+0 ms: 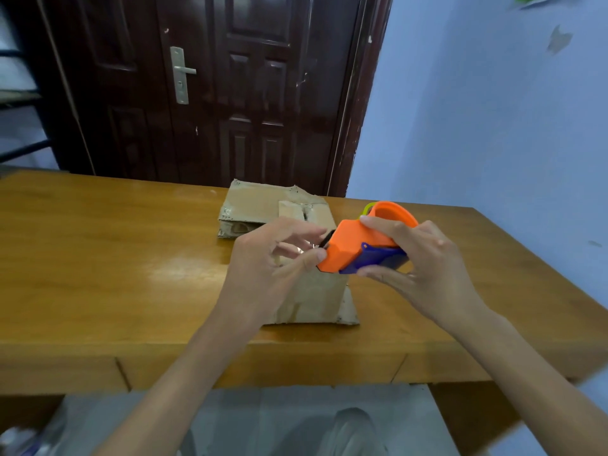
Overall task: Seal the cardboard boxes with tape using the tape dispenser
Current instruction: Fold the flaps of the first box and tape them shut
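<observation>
Tape dispenser [357,240], orange with a blue underside, is held in the air at the centre right of the frame, above the front cardboard box [316,296]. Its long axis runs from upper right to lower left, and the cutting end points to the lower left, toward the left hand [273,258]. The right hand [424,261] grips the dispenser body, with the thumb on the orange top and the fingers curled under the blue part. The left hand is at the front end of the dispenser, its thumb and fingers bent and closing there; it seems to pinch the clear tape end, but the view is too blurred to be sure. No brand, label or writing can be read on the dispenser or on the boxes. The front box stands on the wooden table [98,245], in the middle of the frame. A second, flatter cardboard box [253,205] lies just behind it, toward the dark door [210,87] in the upper part.
</observation>
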